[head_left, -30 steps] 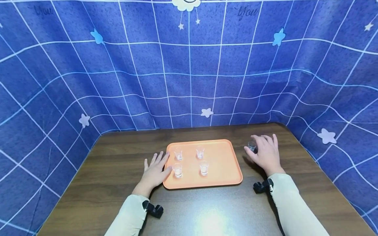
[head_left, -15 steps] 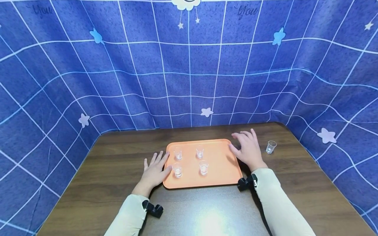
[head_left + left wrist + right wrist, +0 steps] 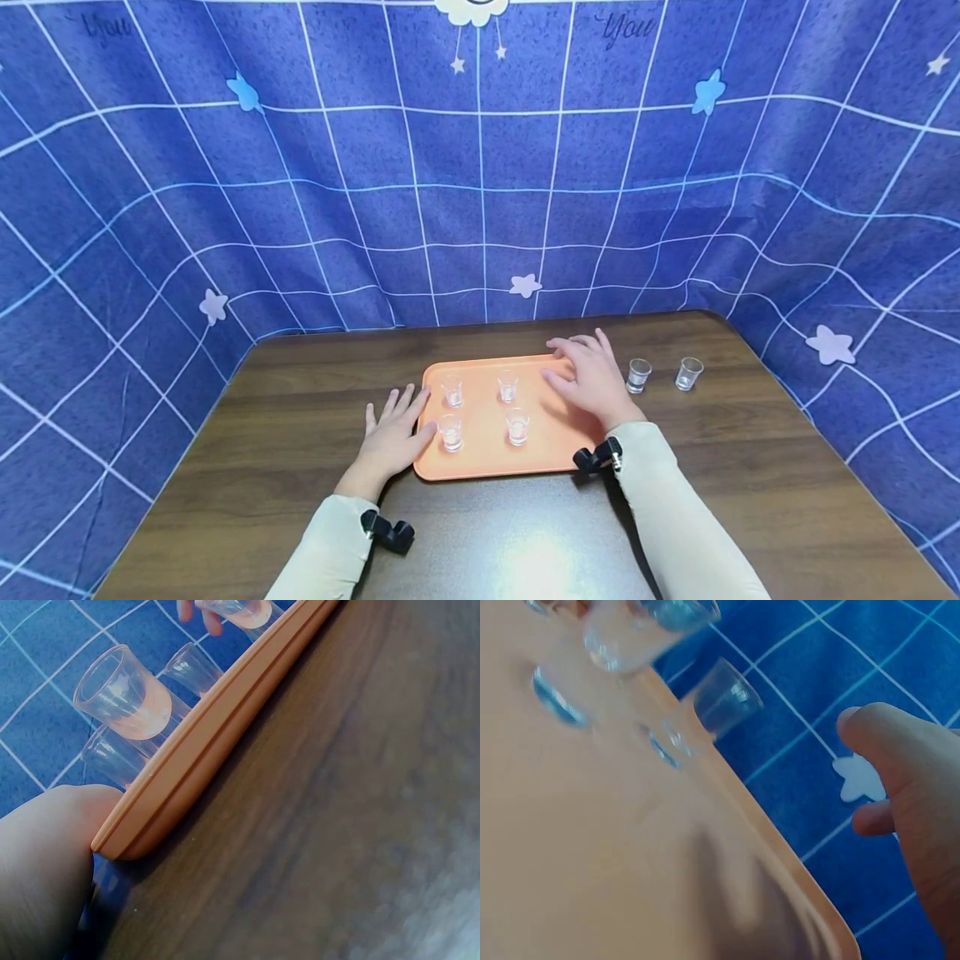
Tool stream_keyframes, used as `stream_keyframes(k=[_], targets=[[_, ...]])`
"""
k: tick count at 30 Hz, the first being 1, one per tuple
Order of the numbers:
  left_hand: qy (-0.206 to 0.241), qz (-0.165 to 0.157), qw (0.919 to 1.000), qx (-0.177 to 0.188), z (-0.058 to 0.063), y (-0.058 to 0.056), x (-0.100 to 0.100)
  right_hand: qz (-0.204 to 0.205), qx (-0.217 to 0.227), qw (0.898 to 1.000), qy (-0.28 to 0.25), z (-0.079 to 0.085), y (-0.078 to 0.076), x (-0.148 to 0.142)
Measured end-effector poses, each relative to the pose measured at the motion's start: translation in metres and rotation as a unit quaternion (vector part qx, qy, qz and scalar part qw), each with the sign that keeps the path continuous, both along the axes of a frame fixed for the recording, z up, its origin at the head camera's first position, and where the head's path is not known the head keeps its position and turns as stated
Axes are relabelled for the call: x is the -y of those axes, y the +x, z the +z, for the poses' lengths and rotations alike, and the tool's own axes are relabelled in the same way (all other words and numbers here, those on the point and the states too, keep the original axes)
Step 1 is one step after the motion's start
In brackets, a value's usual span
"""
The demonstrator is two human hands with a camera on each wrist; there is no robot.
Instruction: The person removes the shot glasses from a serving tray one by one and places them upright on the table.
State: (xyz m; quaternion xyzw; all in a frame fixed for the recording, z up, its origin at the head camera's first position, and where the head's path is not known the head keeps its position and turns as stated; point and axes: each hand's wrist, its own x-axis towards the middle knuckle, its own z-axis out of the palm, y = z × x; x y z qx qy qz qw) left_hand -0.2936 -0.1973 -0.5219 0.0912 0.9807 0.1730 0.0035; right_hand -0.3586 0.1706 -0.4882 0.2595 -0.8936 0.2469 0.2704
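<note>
An orange tray (image 3: 480, 465) bears several clear shot glasses, two in the left column, a far one (image 3: 453, 390) and a near one (image 3: 451, 433), and two toward the middle, far (image 3: 507, 387) and near (image 3: 517, 427). My left hand (image 3: 392, 437) rests at the tray's left edge, fingers spread; the left wrist view has its thumb side (image 3: 52, 847) against the rim. Over the tray's right part hovers my right hand (image 3: 592, 383), nothing in its loosely bent fingers. In the right wrist view a glass (image 3: 727, 697) stands beyond that hand's thumb side.
Two more shot glasses stand on the brown wooden table (image 3: 300, 417) right of the tray, one nearer (image 3: 638, 376) and one farther right (image 3: 688, 373). A blue curtain (image 3: 480, 208) with white lines and stars hangs behind the table and along both sides.
My right hand has let go of the nearer shot glass on the table and moved left over the tray, uncovering both table glasses. The left hand and tray stay put.
</note>
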Motion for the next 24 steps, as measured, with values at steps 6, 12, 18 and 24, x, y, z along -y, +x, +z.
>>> stream_keyframes(k=[6,12,18,24], targets=[[0.004,-0.004,1.0000,-0.005,-0.002,-0.001,0.001,0.012,0.057,0.998,0.015,0.002,-0.001,0.017],[0.006,-0.005,0.9999,-0.008,-0.001,0.000,0.001,0.024,0.086,0.996,0.017,0.001,0.000,0.031],[0.007,-0.003,0.9999,-0.007,0.001,0.001,0.001,0.043,0.105,0.993,0.018,0.000,0.002,0.043],[0.005,-0.001,1.0000,-0.001,0.002,0.001,0.000,0.058,0.142,0.988,0.016,-0.001,0.004,0.052]])
